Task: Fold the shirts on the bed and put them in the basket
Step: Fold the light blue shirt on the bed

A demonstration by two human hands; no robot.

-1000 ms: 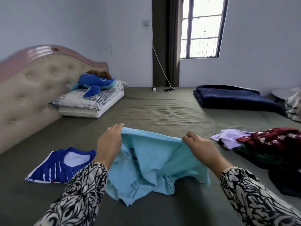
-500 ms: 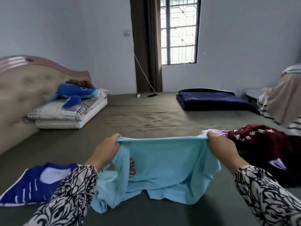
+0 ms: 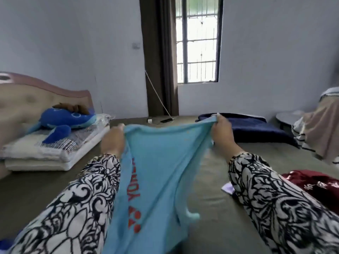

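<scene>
Both hands, left and right, pinch the top edge of the blue shirt, which hangs stretched above the bed. Folding looks barely begun; next, lay it flat. No basket is visible.

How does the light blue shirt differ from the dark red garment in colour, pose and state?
The light blue shirt is held up and stretched between the left hand and right hand; the dark red garment lies crumpled on the bed, untouched. The blue one has red print, the red one white print.
</scene>
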